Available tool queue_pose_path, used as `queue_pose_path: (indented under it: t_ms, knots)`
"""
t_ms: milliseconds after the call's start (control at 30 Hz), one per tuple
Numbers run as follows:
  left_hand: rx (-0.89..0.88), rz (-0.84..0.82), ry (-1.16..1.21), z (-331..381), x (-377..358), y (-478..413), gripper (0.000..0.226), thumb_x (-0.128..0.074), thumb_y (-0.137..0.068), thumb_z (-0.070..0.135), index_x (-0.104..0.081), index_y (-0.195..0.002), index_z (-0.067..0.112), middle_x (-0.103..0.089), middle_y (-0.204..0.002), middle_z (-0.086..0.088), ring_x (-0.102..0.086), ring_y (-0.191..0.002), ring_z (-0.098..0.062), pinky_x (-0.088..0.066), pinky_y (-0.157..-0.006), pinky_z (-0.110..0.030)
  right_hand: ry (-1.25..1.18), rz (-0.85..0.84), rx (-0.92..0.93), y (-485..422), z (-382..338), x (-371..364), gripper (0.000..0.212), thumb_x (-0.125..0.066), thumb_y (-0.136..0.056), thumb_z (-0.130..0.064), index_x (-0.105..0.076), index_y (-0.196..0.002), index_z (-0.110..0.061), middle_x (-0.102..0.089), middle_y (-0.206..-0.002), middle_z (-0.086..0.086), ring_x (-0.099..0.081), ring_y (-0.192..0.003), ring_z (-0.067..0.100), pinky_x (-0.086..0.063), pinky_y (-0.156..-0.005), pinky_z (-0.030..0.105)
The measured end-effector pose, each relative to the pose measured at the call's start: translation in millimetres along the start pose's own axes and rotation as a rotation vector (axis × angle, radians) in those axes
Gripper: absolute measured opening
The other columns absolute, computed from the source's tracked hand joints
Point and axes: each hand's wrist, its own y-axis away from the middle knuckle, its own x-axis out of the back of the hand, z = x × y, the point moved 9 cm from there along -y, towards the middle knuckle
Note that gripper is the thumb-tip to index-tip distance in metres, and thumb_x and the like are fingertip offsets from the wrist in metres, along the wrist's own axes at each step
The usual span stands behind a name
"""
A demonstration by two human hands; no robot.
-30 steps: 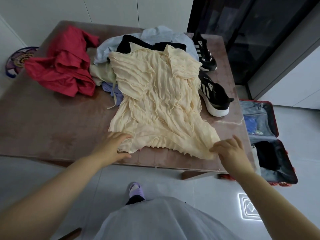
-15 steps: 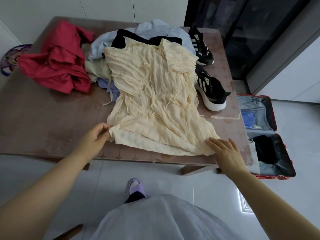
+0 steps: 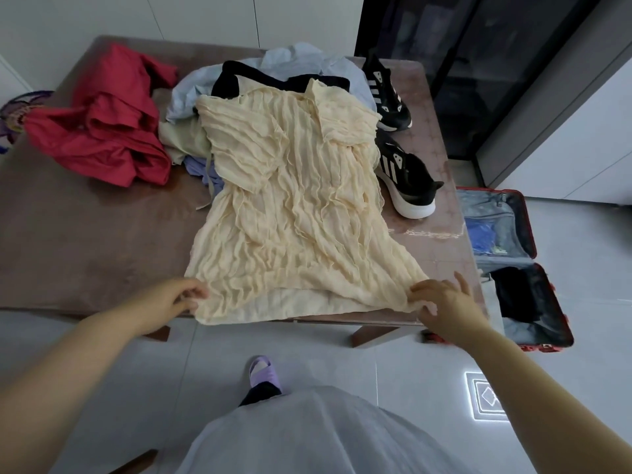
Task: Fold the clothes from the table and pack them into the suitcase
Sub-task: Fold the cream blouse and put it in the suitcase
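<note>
A crinkled cream shirt (image 3: 294,206) lies spread on the brown table (image 3: 85,241), collar at the far end, hem hanging a little over the near edge. My left hand (image 3: 171,301) pinches the hem's left corner. My right hand (image 3: 441,299) pinches the hem's right corner, its outer fingers raised. An open red suitcase (image 3: 526,234) lies on the floor to the right of the table, with dark clothing (image 3: 516,292) in its near half and something blue in its far half.
A red garment (image 3: 106,131) lies crumpled at the table's far left. Light blue, black, pale green and lilac clothes are piled under the shirt's top. Two black sneakers (image 3: 407,176) stand along the table's right side. A dark glass door stands behind.
Both hands have drawn the shirt's hem toward me, so it now overhangs the near table edge. The hem is stretched wider and flatter between the two corners.
</note>
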Motion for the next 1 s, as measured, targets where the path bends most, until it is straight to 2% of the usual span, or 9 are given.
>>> queue_pose_path:
  t_ms: [167,333,433,467,533,600,733,900,1000]
  knots:
    - [-0.107,0.081,-0.166,7,-2,-2,0.056,-0.058,-0.082,-0.003,-0.047,-0.086,0.052,-0.051,-0.097,0.026,-0.042,-0.093,0.002,-0.034,-0.083,-0.014,-0.274,0.167,-0.263,-1,4,23,0.034,-0.055,-0.078,0.006,-0.068,-0.102,-0.014,-0.060,-0.116,0.005,-0.053,-0.105,0.031,-0.035,-0.100,0.046]
    - [-0.017,0.188,-0.094,14,-2,-1,0.040,-0.058,-0.089,0.015,-0.049,-0.124,0.033,-0.037,-0.130,0.009,-0.031,-0.118,-0.014,-0.033,-0.099,-0.033,-0.422,-0.082,-0.575,-13,8,-12,0.049,-0.054,-0.092,-0.025,-0.039,-0.136,-0.013,-0.054,-0.126,0.008,-0.047,-0.119,0.034,-0.035,-0.103,0.048]
    - [0.099,0.343,0.000,15,5,-3,0.045,-0.060,-0.090,0.024,-0.048,-0.133,0.023,-0.036,-0.137,-0.006,-0.038,-0.116,-0.022,-0.032,-0.098,-0.033,-0.375,-0.135,-0.567,-22,-3,-22,0.014,-0.058,-0.089,-0.031,-0.054,-0.089,-0.018,-0.057,-0.090,0.004,-0.052,-0.097,0.032,-0.042,-0.082,0.039]
    - [0.135,0.378,0.042,13,6,-3,0.050,-0.065,-0.087,0.020,-0.048,-0.134,0.020,-0.038,-0.136,-0.012,-0.041,-0.113,-0.023,-0.033,-0.096,-0.032,-0.391,-0.134,-0.539,-25,-7,-23,0.020,-0.059,-0.088,-0.029,-0.049,-0.075,-0.018,-0.052,-0.080,0.002,-0.051,-0.086,0.029,-0.039,-0.070,0.034]
    - [0.197,0.396,0.112,11,6,-5,0.065,-0.071,-0.081,0.009,-0.042,-0.138,0.020,-0.039,-0.137,-0.018,-0.043,-0.118,-0.029,-0.035,-0.095,-0.035,-0.511,-0.109,-0.529,-29,-12,-18,0.019,-0.058,-0.090,-0.025,-0.048,-0.078,-0.015,-0.051,-0.078,0.002,-0.048,-0.074,0.023,-0.033,-0.058,0.030]
    - [0.231,0.402,0.230,9,9,-5,0.076,-0.070,-0.079,0.000,-0.034,-0.142,0.022,-0.044,-0.137,-0.013,-0.045,-0.122,-0.030,-0.037,-0.093,-0.036,-0.646,-0.015,-0.565,-30,-7,-3,0.016,-0.054,-0.094,-0.024,-0.049,-0.098,-0.009,-0.055,-0.087,0.006,-0.050,-0.076,0.022,-0.036,-0.061,0.031]
    - [0.287,0.488,0.443,-12,34,0,0.089,-0.069,-0.079,-0.003,-0.021,-0.147,0.028,-0.061,-0.118,-0.012,-0.057,-0.101,-0.023,-0.039,-0.085,-0.029,-0.732,0.181,-0.674,-17,23,21,0.030,-0.059,-0.092,-0.023,-0.048,-0.116,-0.008,-0.057,-0.098,0.008,-0.053,-0.083,0.025,-0.040,-0.065,0.032]
    - [0.276,0.358,0.153,-33,26,3,0.085,-0.067,-0.082,0.003,-0.022,-0.148,0.031,-0.054,-0.131,-0.015,-0.053,-0.116,-0.032,-0.040,-0.093,-0.038,-0.519,-0.046,-0.700,5,32,-10,0.051,-0.072,-0.083,-0.022,-0.042,-0.124,-0.014,-0.053,-0.103,0.009,-0.050,-0.086,0.026,-0.040,-0.068,0.033]
    - [0.086,0.475,-0.059,-23,20,11,0.070,-0.060,-0.080,-0.011,-0.041,-0.140,0.018,-0.044,-0.137,-0.020,-0.044,-0.122,-0.038,-0.037,-0.099,-0.046,-0.459,0.018,-0.634,10,28,-11,0.056,-0.073,-0.080,-0.023,-0.043,-0.127,-0.016,-0.049,-0.117,0.013,-0.049,-0.096,0.029,-0.043,-0.078,0.037]
